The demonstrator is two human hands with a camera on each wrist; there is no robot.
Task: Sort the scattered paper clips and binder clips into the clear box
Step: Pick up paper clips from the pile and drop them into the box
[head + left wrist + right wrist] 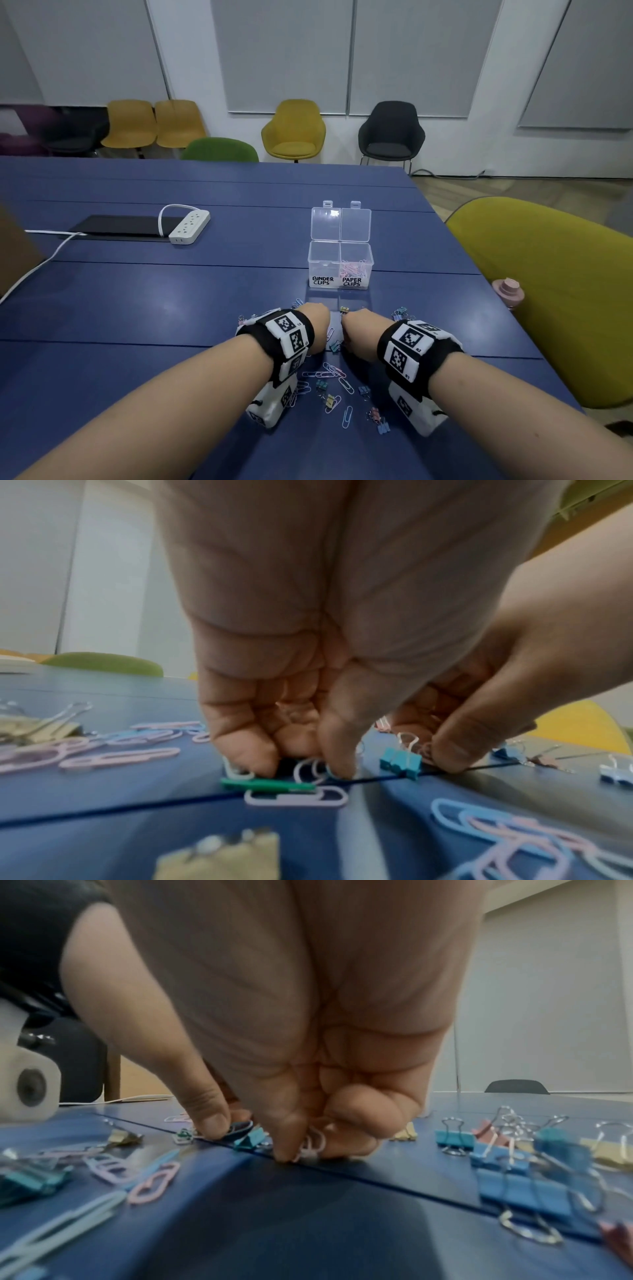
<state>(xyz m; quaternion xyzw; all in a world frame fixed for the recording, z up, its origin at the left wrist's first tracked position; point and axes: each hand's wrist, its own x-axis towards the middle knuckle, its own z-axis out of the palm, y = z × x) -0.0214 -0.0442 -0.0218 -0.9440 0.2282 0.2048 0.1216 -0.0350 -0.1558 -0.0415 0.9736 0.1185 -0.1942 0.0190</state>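
Observation:
The clear box (310, 263) stands open ahead of my hands; its right cell, labelled paper clips, holds several pastel paper clips (352, 269), and the left cell, labelled binder clips, looks empty. Both hands are down on the blue table (171, 308) amid scattered clips. My left hand (298, 764) curls its fingertips and thumb onto white paper clips (308, 771), beside a green paper clip (267, 784) and a teal binder clip (400, 762). My right hand (301, 1148) pinches a pink-white paper clip (316, 1144) against the table. In the head view the left hand (317, 329) and right hand (356, 332) nearly touch.
More paper clips (337, 375) and binder clips (380, 423) lie between my forearms, with further binder clips (520, 1191) to the right. A power strip (188, 228) and a dark pad (116, 226) lie at far left. A yellow-green chair (548, 291) stands by the table's right edge.

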